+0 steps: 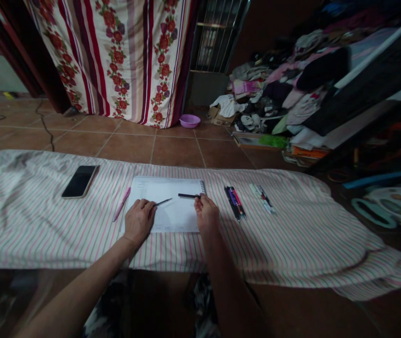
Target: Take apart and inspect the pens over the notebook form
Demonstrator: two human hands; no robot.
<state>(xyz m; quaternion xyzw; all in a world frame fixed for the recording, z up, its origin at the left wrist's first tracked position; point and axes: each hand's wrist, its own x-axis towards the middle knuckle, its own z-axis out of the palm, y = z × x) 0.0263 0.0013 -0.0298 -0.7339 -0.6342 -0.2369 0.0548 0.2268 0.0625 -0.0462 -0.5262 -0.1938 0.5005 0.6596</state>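
Left fingers pinched a thin pen [163, 203], tip between two and three o'clock | right fingers pinched a black stick [188, 195], aimed at nine | notebook [172, 221] lay beneath both hands | pink pen [121, 204] just beside it, nine | bundled pens [234, 203], three; white pens [262, 199] beyond | phone [79, 181], past pink pen, nearer ten | striped cloth [298, 234] under all

Hands [139, 219] [207, 213] over spiral notebook [174, 220], left with pen [163, 202], right with black stick [188, 195]

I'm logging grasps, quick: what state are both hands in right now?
Left hand: closed, holding a thin dark pointed piece.
Right hand: closed, holding a black pen-like piece.
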